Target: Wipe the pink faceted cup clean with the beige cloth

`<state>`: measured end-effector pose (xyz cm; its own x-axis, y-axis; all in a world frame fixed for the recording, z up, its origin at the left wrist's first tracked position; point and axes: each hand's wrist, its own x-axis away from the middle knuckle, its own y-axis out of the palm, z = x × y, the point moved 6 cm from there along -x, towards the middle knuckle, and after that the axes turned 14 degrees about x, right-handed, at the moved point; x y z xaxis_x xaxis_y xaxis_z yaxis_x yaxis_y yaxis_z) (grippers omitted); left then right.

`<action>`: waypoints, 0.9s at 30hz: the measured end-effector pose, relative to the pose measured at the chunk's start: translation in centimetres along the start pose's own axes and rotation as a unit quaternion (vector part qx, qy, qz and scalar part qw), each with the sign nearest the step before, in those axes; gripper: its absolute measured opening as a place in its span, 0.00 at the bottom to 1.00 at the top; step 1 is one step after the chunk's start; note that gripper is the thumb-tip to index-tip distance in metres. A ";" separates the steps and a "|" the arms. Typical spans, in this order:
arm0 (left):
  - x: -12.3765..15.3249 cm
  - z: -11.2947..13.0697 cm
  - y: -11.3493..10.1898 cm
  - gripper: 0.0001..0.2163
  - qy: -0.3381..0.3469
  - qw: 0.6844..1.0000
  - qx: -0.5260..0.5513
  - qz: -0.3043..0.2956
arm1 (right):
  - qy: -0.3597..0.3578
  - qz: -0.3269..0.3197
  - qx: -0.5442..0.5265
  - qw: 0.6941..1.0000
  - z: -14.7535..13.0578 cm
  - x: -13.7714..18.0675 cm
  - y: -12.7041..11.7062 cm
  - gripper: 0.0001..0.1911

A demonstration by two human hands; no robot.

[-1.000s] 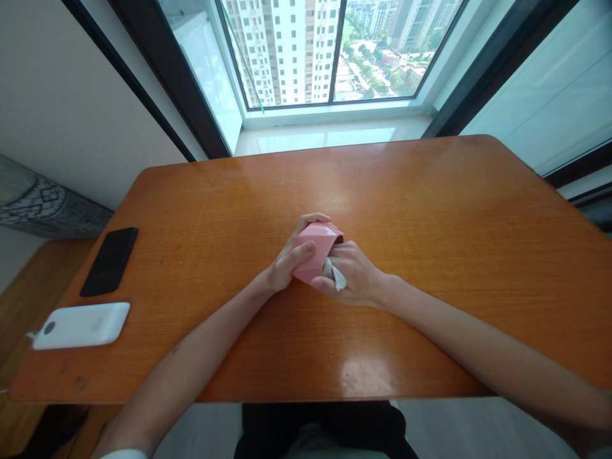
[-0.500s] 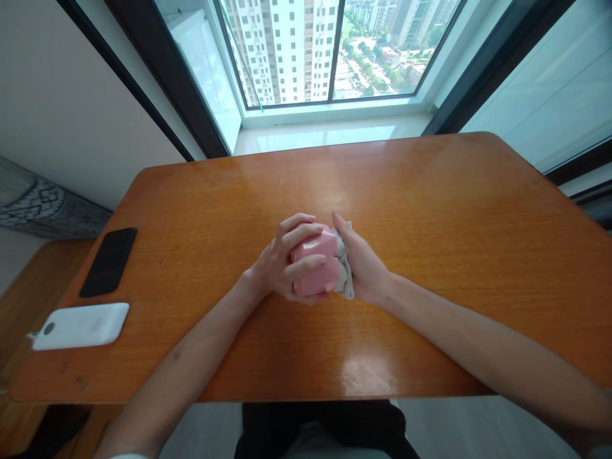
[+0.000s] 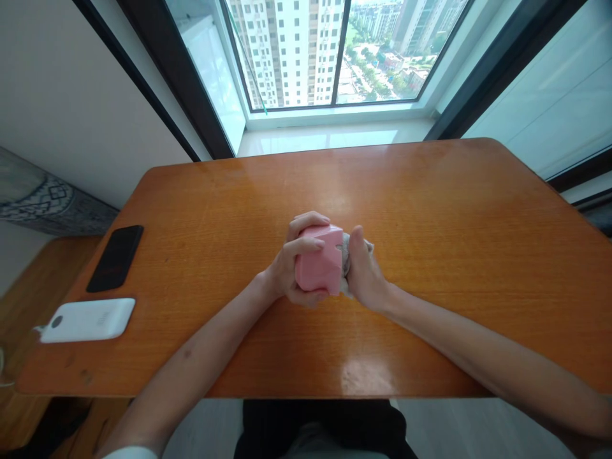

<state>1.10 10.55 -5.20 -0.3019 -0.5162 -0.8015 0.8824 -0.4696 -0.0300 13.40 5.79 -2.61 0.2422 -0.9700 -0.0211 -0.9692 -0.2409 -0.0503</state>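
A pink glossy faceted object (image 3: 325,264), about fist-sized, is held above the middle of the table. Its exact kind I cannot make out. My left hand (image 3: 299,258) wraps round it from the left, fingers across its top and near side. A light grey cloth (image 3: 345,255) is bunched against the object's right end. My right hand (image 3: 367,274) grips that cloth, thumb up, and presses it to the pink object. The right fingers are mostly hidden behind the cloth and palm.
The brown wooden table (image 3: 430,223) has rounded corners. At its left lie a black phone (image 3: 115,258) and a white rounded device (image 3: 88,320) with a cable at one end. A patterned cushion (image 3: 52,197) is beyond the left edge. A window (image 3: 335,70) faces me.
The right hand has shifted slightly right and its thumb now lies over the cloth. The pink object has turned a little in the left hand, and the left fingers have regripped. The view moved slightly.
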 end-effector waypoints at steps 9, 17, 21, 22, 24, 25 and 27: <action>-1.1 1.5 1.9 0.26 -0.252 0.923 0.290 0.010 | -0.286 -0.048 0.270 0.918 -2.1 -0.1 -0.6 0.34; -0.5 -0.4 1.9 0.25 -0.401 0.832 0.384 -0.007 | -0.256 -0.146 0.438 0.849 -1.9 -0.2 1.2 0.28; -0.8 -0.1 1.9 0.23 -0.410 0.825 0.388 -0.017 | -0.274 -0.163 0.485 0.815 -1.6 0.0 1.8 0.26; -0.8 -0.1 1.9 0.23 -0.414 0.823 0.388 -0.017 | -0.283 -0.158 0.495 0.806 -1.4 0.0 1.9 0.25; -0.8 0.0 1.9 0.24 -0.418 0.822 0.385 -0.012 | -0.306 -0.141 0.507 0.793 -1.2 0.0 2.0 0.23; -0.7 0.0 1.9 0.24 -0.419 0.823 0.384 -0.006 | -0.320 -0.133 0.511 0.787 -1.2 0.0 2.1 0.20; -0.7 0.0 1.9 0.26 -0.415 0.823 0.387 0.009 | -0.345 -0.115 0.511 0.778 -1.4 -0.1 2.1 0.17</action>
<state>2.99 10.02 -4.73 -0.7180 -0.6883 -0.1033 0.4921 -0.6070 0.6240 11.30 5.31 -1.30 0.7128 -0.5706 -0.4079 -0.4405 0.0884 -0.8934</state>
